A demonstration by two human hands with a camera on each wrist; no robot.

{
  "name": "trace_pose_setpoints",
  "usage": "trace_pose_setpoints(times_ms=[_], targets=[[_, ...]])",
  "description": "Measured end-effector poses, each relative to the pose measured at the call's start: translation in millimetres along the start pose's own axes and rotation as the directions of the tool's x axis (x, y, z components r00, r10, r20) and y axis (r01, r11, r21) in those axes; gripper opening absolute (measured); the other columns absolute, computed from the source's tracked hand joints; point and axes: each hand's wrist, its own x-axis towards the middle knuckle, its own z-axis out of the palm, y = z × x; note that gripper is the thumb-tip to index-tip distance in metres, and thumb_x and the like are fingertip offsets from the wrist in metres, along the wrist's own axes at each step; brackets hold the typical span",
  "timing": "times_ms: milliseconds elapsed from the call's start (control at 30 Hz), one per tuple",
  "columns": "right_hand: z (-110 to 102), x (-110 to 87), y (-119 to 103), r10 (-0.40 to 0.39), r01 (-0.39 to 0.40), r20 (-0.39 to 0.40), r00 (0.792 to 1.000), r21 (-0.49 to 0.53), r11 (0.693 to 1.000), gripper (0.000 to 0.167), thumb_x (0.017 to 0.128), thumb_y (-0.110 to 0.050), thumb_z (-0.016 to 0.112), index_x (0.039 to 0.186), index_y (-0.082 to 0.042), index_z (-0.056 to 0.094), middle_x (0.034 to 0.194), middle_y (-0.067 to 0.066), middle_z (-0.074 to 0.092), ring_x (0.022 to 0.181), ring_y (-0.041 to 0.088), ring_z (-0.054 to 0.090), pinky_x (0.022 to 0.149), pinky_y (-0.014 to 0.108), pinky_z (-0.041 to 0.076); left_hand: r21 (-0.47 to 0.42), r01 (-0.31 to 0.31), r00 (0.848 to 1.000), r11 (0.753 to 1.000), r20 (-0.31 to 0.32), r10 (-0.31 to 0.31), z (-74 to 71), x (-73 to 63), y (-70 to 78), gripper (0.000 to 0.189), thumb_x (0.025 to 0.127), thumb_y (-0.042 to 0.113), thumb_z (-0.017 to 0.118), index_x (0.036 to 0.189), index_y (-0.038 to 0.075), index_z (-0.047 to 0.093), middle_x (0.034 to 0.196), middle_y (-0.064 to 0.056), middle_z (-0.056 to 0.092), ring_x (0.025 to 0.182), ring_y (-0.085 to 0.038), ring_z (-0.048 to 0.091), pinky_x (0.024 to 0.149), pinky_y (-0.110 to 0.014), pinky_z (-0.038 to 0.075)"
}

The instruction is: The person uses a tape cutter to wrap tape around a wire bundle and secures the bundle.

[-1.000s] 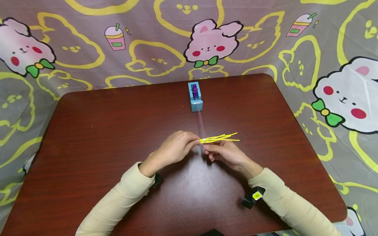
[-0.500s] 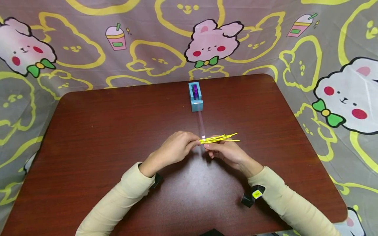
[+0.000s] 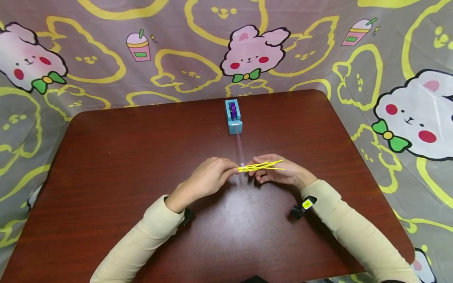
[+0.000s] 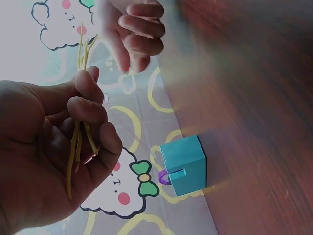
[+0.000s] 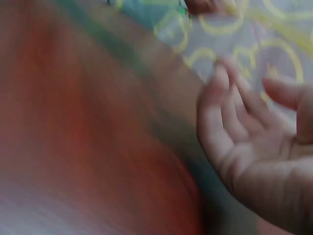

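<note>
My left hand (image 3: 210, 177) pinches one end of a bundle of thin yellow strands (image 3: 260, 167), stiff like wire or stems, held above the table. In the left wrist view the strands (image 4: 73, 147) run through its curled fingers. A strip of clear tape (image 3: 239, 147) stretches from a blue tape dispenser (image 3: 233, 114) to the bundle near those fingertips. Behind the free ends is my right hand (image 3: 279, 175), its fingers loosely bent. The right wrist view shows this right hand (image 5: 264, 152) with thumb and fingers apart and nothing between them.
The dispenser, with a purple core, stands toward the back of the brown wooden table (image 3: 141, 137). A cartoon-printed curtain (image 3: 191, 47) surrounds the table's back and sides. A black device (image 3: 302, 208) is strapped to the right wrist.
My right hand has let go of the area by the tape and moved slightly up and right, behind the strands. The left hand and the dispenser have stayed almost still.
</note>
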Motion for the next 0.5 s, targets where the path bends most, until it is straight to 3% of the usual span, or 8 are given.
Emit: trace_pose_setpoints(times_ms=[100,200,267,367,433,500], targets=[[-14.8,10.5,-11.2,0.118,-0.114,0.039,0.992,-0.080,0.990,0.048,0.110,-0.038,0.040,0.111,0.001,0.068,0.091,0.012,0.069,0.072,0.017,0.064,0.066,0.030,0.056,-0.001,0.002,1.000,1.000,0.003,-0.002,0.0,-1.0,-1.1,0.013,0.100,0.013,0.064,0.099,0.008,0.076,0.072,0.008,0.057,0.067,-0.009,0.053,0.065,-0.030,0.045],[-21.7,20.2,-19.0,0.207,-0.181,0.140,0.968,-0.180,0.967,0.062,0.110,-0.043,0.031,0.109,0.009,0.064,0.083,0.012,0.068,0.066,0.019,0.065,0.059,0.029,0.056,0.002,-0.003,1.000,1.000,0.005,0.003,-0.1,-2.1,-2.1,0.014,0.100,0.013,0.064,0.101,0.008,0.077,0.074,0.008,0.059,0.067,-0.009,0.053,0.064,-0.029,0.046],[-22.6,25.6,-23.0,0.251,-0.196,0.247,0.936,-0.230,0.953,0.067,0.110,-0.045,0.030,0.109,0.015,0.060,0.080,0.011,0.069,0.064,0.020,0.066,0.055,0.028,0.055,0.006,-0.012,1.000,1.000,0.003,0.012,-0.2,-2.4,-2.9,0.014,0.101,0.014,0.063,0.102,0.008,0.077,0.075,0.008,0.059,0.067,-0.009,0.053,0.064,-0.029,0.046],[-21.5,31.0,-27.6,0.308,-0.206,0.385,0.870,-0.283,0.937,0.069,0.109,-0.046,0.033,0.110,0.018,0.057,0.079,0.011,0.070,0.063,0.019,0.068,0.053,0.027,0.055,0.017,-0.027,1.000,1.000,0.002,0.027,-0.6,-2.6,-4.0,0.015,0.101,0.014,0.063,0.102,0.008,0.076,0.075,0.008,0.059,0.067,-0.009,0.053,0.063,-0.028,0.045],[-19.6,33.3,-30.5,0.337,-0.213,0.438,0.833,-0.309,0.927,0.066,0.109,-0.046,0.037,0.108,0.016,0.059,0.078,0.011,0.071,0.062,0.019,0.069,0.052,0.027,0.055,0.026,-0.039,0.999,0.999,0.003,0.039,-1.0,-2.6,-4.8,0.015,0.101,0.015,0.063,0.103,0.008,0.076,0.075,0.008,0.059,0.067,-0.009,0.053,0.063,-0.028,0.045],[-17.6,35.1,-33.2,0.353,-0.212,0.465,0.812,-0.328,0.920,0.061,0.108,-0.044,0.040,0.106,0.012,0.062,0.075,0.011,0.071,0.061,0.020,0.069,0.052,0.027,0.055,0.032,-0.049,0.999,0.998,0.003,0.049,-1.7,-2.9,-5.4,0.014,0.101,0.014,0.063,0.103,0.008,0.076,0.076,0.007,0.059,0.068,-0.009,0.053,0.063,-0.028,0.045]])
